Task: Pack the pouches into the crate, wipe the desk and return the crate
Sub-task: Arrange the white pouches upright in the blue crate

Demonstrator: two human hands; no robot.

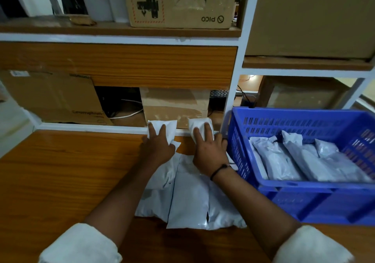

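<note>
Several white pouches (188,197) lie side by side on the wooden desk (60,171), reaching to its back edge. My left hand (158,145) lies on the far end of the left pouch (169,127), fingers spread and fairly straight. My right hand (209,151) rests the same way on the far end of another pouch (197,123). Whether either hand grips its pouch is unclear. To the right stands a blue slotted crate (300,199) with several white pouches (316,163) lying in it.
Behind the desk rises a white-framed shelf unit (233,84) with cardboard boxes: one marked PICO (180,2) above, others (50,98) in the opening behind the desk, with cables. The crate's left wall is right beside my right hand.
</note>
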